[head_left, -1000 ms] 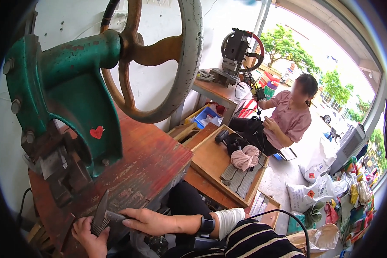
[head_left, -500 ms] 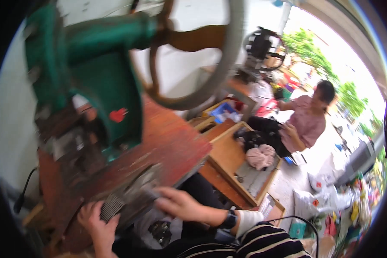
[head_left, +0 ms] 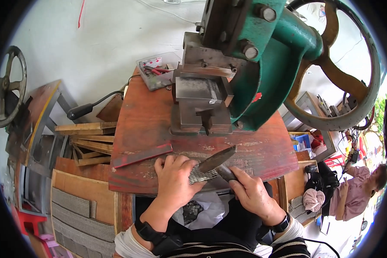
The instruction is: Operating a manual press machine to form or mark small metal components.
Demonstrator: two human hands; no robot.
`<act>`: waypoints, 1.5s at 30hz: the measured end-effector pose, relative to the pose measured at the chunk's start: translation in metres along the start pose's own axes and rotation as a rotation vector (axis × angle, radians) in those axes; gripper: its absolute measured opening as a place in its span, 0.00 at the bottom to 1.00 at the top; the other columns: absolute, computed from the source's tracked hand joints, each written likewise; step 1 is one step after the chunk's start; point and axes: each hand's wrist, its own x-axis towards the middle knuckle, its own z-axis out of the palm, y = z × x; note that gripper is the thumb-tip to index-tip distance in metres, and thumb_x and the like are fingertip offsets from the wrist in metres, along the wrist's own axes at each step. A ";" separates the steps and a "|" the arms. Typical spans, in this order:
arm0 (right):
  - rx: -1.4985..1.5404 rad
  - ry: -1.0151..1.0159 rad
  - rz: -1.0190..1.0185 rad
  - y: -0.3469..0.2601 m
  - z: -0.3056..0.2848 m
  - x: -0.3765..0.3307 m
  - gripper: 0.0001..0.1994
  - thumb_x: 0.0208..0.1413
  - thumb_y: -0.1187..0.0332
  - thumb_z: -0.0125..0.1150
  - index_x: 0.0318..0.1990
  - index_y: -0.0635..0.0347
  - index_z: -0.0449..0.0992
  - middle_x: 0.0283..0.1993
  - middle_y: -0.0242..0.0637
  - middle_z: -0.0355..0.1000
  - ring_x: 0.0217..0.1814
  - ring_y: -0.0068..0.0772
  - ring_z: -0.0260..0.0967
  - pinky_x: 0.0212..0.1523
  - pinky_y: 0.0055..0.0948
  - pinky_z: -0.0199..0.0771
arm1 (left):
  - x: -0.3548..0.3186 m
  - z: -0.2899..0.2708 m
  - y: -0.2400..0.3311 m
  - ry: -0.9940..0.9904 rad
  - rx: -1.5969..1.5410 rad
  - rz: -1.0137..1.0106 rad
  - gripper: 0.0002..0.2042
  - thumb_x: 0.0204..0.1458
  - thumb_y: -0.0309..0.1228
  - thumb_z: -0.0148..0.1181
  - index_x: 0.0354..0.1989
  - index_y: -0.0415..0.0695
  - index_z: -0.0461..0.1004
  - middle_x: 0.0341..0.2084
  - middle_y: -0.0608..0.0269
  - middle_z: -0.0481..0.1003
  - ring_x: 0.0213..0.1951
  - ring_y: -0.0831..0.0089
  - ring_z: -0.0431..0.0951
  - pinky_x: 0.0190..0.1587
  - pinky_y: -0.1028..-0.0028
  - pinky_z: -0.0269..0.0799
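My left hand (head_left: 175, 179) is closed around a small bundle of thin, grey ridged strips (head_left: 198, 175) at the front edge of a worn red wooden table (head_left: 262, 148). In my right hand (head_left: 254, 192) is a knife (head_left: 219, 158), gripped by its dark handle. Its broad, stained blade slants up and left over the bundle; whether it touches the strips I cannot tell. Left of my left hand lies a flat dark bar with red edges (head_left: 142, 155). Beyond both hands stands a green hand press (head_left: 266, 101) with a steel die block (head_left: 202, 101).
The press's large handwheel (head_left: 367, 96) overhangs the right. A clear plastic box (head_left: 157, 81) of tools stands at the back left. Wooden frames (head_left: 90, 127) and a tray (head_left: 109, 189) of grey ridged strips lie to the left. A seated co-worker (head_left: 352, 193) is at far right.
My view has swung left, so the press and table now lie ahead and the co-worker sits farther right. Both hands stay at the table edge; the knife shows clearly now.
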 end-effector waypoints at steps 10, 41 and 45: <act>-0.088 0.095 -0.010 0.003 0.000 -0.001 0.20 0.57 0.73 0.60 0.57 0.64 0.68 0.31 0.56 0.75 0.34 0.58 0.76 0.31 0.41 0.77 | 0.004 0.007 0.001 -0.008 -0.024 0.018 0.24 0.31 0.36 0.76 0.40 0.44 0.79 0.39 0.65 0.75 0.47 0.62 0.70 0.56 0.53 0.53; -0.292 0.087 -0.158 0.010 0.005 -0.012 0.24 0.52 0.72 0.65 0.59 0.60 0.71 0.28 0.47 0.74 0.27 0.49 0.74 0.28 0.39 0.75 | 0.002 0.002 0.004 -0.016 -0.025 0.011 0.24 0.31 0.36 0.77 0.42 0.44 0.79 0.40 0.65 0.74 0.49 0.61 0.69 0.57 0.52 0.52; -0.271 0.120 -0.140 0.002 -0.001 -0.011 0.25 0.52 0.72 0.65 0.59 0.59 0.70 0.27 0.46 0.73 0.27 0.48 0.74 0.27 0.39 0.75 | 0.001 0.004 0.000 -0.020 -0.013 0.008 0.24 0.32 0.37 0.76 0.42 0.44 0.79 0.41 0.65 0.74 0.49 0.61 0.69 0.58 0.52 0.52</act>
